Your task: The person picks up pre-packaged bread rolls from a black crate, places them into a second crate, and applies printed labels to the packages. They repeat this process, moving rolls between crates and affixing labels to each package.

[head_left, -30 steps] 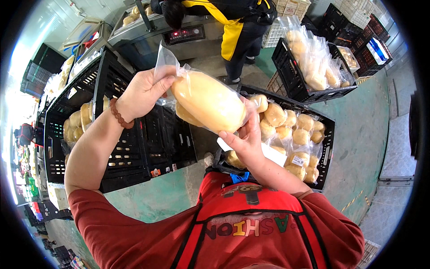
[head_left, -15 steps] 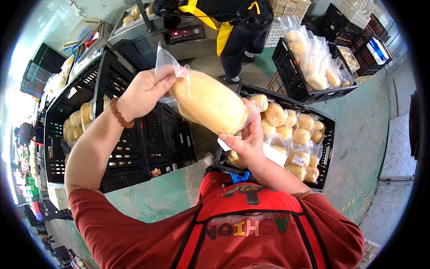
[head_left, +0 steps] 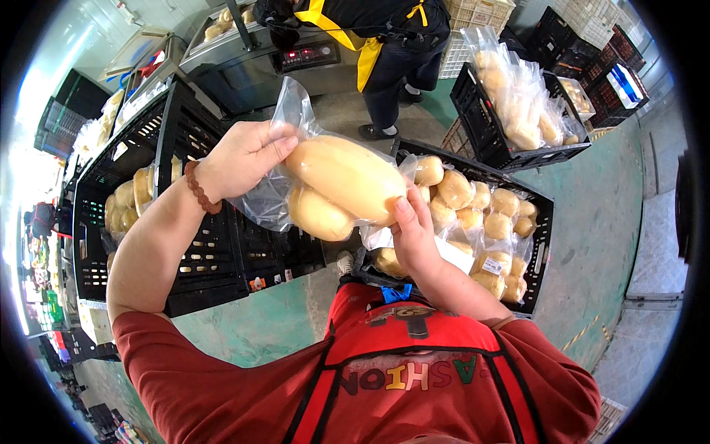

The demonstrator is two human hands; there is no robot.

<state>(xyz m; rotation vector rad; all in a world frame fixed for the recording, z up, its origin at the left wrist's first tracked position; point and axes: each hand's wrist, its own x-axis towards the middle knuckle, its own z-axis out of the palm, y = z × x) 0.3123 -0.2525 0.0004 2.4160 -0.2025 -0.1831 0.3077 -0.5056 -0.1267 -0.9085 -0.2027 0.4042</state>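
Observation:
Between my hands is a clear plastic bag (head_left: 347,174) of smooth, pale yellow, oblong pieces that look like peeled roots. A long piece lies on top, with a shorter rounded one showing below it. My left hand (head_left: 248,154) pinches the loose upper left part of the bag, thumb over the film. At the other end, my right hand (head_left: 413,229) grips the bag's right edge, thumb on the near side and fingers mostly hidden behind. Below the bag, a white sheet or label (head_left: 452,256) lies over the black crate (head_left: 543,248), which holds similar bagged pieces.
Black crates (head_left: 166,133) stand at left, one with bagged pieces. Another black crate (head_left: 481,111) of tall bags sits at far right. Ahead, a person (head_left: 399,59) with yellow straps bends by a metal machine (head_left: 307,55) with a lit panel. Light crates (head_left: 473,15) are stacked behind.
The bag has tilted and dropped slightly, so the shorter piece underneath now shows. More loose film hangs at its left. Both hands keep their grip.

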